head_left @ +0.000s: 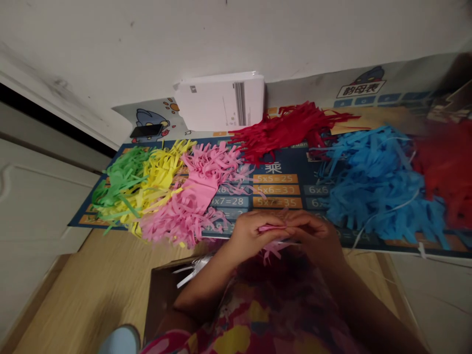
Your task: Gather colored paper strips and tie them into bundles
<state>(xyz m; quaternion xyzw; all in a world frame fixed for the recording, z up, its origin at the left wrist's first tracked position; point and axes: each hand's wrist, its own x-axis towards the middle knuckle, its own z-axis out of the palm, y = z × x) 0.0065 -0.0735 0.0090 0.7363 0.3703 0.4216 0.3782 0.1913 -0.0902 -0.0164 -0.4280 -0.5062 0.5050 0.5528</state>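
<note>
Pink paper [271,228] clamped in grip of left hand [250,233] and right hand [313,235], near side; keep pinch even, strands [272,251] free.

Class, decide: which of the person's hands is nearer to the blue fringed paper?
Right: the right hand is just left of the blue fringed paper; the left hand is farther left, past the right.

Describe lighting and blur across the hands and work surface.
Head view: dim, right forearm shaded; head view: pink paper between left hand and right hand looks soft; head view: red paper fringe at right edge blurred, multiplication chart line 5x5=25 legible.
</note>
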